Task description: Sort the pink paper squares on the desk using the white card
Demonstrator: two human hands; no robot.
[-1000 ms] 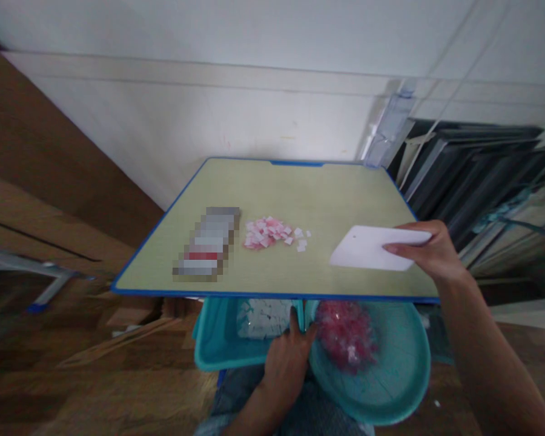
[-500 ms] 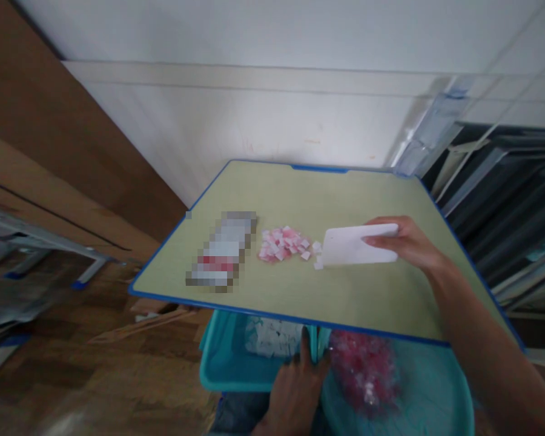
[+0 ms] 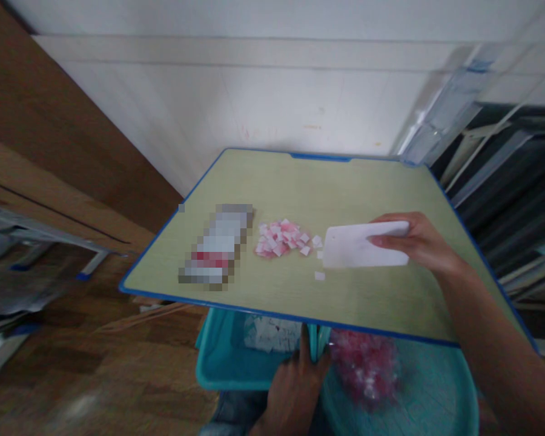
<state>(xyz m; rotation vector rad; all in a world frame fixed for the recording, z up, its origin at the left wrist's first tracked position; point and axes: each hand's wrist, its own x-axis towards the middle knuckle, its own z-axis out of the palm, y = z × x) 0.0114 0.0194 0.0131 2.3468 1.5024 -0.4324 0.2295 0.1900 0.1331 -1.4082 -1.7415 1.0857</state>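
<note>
My right hand (image 3: 420, 242) is closed on a white flat plastic scraper (image 3: 352, 245), with the thumb on top. The scraper's left edge is at a few small white squares on the yellowish table (image 3: 290, 188). Left of it lies a pile of small pink and white squares (image 3: 279, 238). Below the table's front edge, my left hand (image 3: 295, 384) is closed around the adjoining rims of two teal basins (image 3: 234, 380); part of its grip is hidden. A blurred-out phone-like slab (image 3: 218, 242) lies on the table's left side.
The left basin holds a clear bag with white pieces (image 3: 272, 334). A clear bag of pink-red pieces (image 3: 366, 366) sits in the right basin (image 3: 436, 387). A white wall (image 3: 277, 103) stands behind the table, and dark stacked panels (image 3: 518, 163) are at the right.
The whole view has shifted slightly. One white square now lies apart, just below the scraper's left edge. Both hands keep their holds.
</note>
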